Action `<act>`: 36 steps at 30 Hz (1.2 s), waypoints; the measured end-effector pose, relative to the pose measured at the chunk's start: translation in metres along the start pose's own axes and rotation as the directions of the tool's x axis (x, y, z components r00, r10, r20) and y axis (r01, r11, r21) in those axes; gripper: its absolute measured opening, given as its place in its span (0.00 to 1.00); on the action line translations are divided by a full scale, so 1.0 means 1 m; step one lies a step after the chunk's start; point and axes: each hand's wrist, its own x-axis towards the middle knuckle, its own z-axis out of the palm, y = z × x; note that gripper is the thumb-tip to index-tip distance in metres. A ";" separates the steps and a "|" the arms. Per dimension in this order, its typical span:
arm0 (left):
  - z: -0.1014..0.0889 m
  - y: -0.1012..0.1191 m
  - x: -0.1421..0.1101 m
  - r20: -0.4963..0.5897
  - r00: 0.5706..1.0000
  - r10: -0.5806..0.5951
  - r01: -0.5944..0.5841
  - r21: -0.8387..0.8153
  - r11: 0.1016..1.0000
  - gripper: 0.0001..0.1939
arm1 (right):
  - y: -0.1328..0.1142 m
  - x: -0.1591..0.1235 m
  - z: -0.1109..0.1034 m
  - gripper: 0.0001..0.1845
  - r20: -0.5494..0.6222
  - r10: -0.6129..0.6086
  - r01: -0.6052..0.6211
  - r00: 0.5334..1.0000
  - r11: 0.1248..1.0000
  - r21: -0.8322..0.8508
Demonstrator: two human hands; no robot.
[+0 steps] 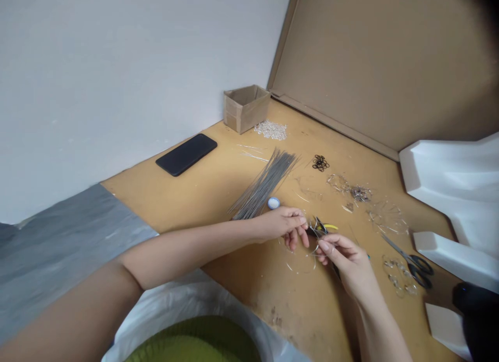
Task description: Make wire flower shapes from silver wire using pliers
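My left hand (pixel 284 224) reaches across the yellow board and pinches a thin clear wire loop (pixel 302 258) near its top. My right hand (pixel 346 258) is closed on the same wire, a little to the right and nearer to me. Small pliers with yellow handles (pixel 323 228) lie on the board just behind both hands. A bundle of grey metal wires (pixel 263 182) fans out behind my left hand, with a small white and blue round cap (pixel 273 202) beside it.
Black scissors (pixel 413 260) lie at right among clear rings (pixel 399 281). Black rings (pixel 320 163), clear beads (pixel 271 129), a small cardboard box (pixel 245 107) and a black phone (pixel 186 154) sit farther back. White foam pieces (pixel 452 180) stand at right.
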 end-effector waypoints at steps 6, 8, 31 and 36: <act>-0.001 -0.005 0.003 -0.007 0.999 -0.040 0.040 -0.018 0.999 0.12 | -0.002 0.000 -0.003 0.13 -0.021 -0.011 0.011 1.000 1.000 -0.014; -0.001 -0.005 0.004 -0.005 0.999 -0.048 0.048 -0.023 0.999 0.12 | -0.004 0.000 -0.001 0.14 -0.033 -0.014 0.013 0.999 0.999 -0.040; 0.003 -0.002 0.002 -0.070 0.992 -0.101 0.097 -0.059 0.994 0.09 | -0.009 -0.005 0.000 0.11 0.038 -0.106 0.112 0.994 0.972 -0.209; 0.001 -0.002 0.003 -0.084 0.993 -0.086 0.082 -0.050 0.995 0.09 | -0.002 -0.007 -0.004 0.08 0.035 -0.183 0.185 0.982 0.933 -0.310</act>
